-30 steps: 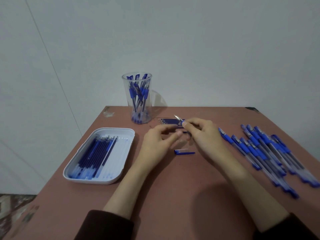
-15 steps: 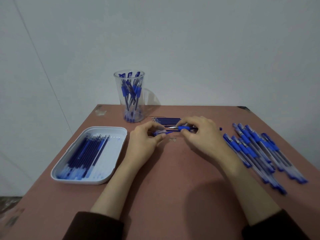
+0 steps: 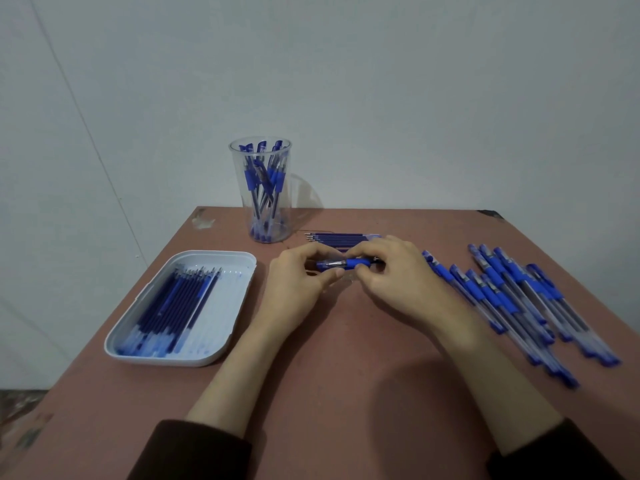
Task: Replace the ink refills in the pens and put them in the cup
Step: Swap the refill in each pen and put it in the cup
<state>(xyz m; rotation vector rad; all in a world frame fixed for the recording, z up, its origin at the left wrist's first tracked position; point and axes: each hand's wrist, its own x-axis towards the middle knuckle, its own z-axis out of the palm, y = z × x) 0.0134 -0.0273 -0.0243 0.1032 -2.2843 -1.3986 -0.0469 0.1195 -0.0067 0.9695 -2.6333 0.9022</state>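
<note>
A blue pen lies level between my two hands above the middle of the table. My left hand pinches its cap end, and my right hand grips the blue grip section and barrel. A clear plastic cup with several blue pens stands at the back of the table. Just behind my hands lies a small bundle of ink refills. A white tray at the left holds several more refills. Several blue pens lie in a heap at the right.
The reddish-brown table ends near the cup at the back and drops off at the left beside the tray. A pale wall stands right behind it. My dark sleeves show at the bottom edge.
The cap that lay on the table a second ago is now in my left hand. Both hands have come together and the cap meets the pen's tip.
</note>
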